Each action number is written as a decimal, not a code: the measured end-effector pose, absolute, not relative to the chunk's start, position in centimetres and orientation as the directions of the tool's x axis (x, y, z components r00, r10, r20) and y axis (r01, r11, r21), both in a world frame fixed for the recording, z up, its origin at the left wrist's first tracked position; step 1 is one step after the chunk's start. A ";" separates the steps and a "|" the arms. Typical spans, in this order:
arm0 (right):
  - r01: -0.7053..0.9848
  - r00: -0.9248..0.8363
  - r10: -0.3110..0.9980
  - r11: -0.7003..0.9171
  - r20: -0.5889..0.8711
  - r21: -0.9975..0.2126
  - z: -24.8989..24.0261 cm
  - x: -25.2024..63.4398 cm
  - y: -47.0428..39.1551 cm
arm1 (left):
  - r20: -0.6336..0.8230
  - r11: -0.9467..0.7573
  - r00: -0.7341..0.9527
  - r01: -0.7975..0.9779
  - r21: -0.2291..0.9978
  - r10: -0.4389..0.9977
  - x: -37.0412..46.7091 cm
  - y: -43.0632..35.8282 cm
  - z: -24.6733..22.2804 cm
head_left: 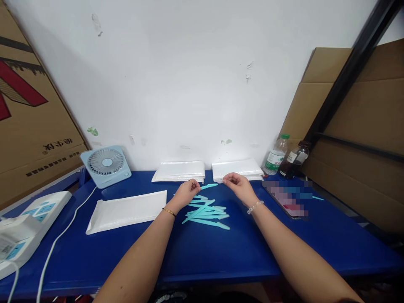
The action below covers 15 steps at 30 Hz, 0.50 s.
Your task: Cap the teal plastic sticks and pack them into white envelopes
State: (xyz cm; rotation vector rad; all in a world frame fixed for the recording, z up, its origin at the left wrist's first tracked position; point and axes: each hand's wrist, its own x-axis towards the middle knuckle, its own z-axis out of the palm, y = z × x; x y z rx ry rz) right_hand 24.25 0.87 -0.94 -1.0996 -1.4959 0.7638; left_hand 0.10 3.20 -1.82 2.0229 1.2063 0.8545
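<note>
My left hand (pixel 188 192) pinches one end of a teal eyebrow razor (pixel 209 185), whose other end points right. A short gap from that end, my right hand (pixel 239 185) has thumb and forefinger pressed together. Whatever may be between those fingertips is too small to make out. Below both hands, a loose heap of teal eyebrow razors (pixel 205 212) lies crisscrossed on the blue table (pixel 202 256). Part of the heap is hidden behind my left hand.
White padded mailers lie in two stacks along the wall, one left (pixel 179 169) and one right (pixel 236 167). A single mailer (pixel 128 210) rests at left. Around them are a fan (pixel 107 164), power strip (pixel 34 219), phone (pixel 285 200) and two bottles (pixel 277 155).
</note>
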 end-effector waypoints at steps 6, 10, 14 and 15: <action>0.353 -0.005 0.906 0.398 0.424 -0.847 -1.2 24.4 0.9 | 0.187 -0.350 0.346 0.504 0.789 0.919 0.0 3.3 -1.8; 0.395 -0.026 0.901 0.408 0.434 -0.823 -1.2 24.4 0.9 | 0.187 -0.356 0.350 0.519 0.777 0.918 0.0 3.1 -1.6; 0.427 -0.006 0.904 0.389 0.428 -0.816 -1.1 24.4 0.8 | 0.173 -0.345 0.350 0.522 0.780 0.921 0.0 3.1 -1.5; 0.427 -0.009 0.904 0.390 0.428 -0.816 -1.0 24.4 0.8 | 0.175 -0.346 0.350 0.518 0.782 0.920 0.0 3.1 -1.5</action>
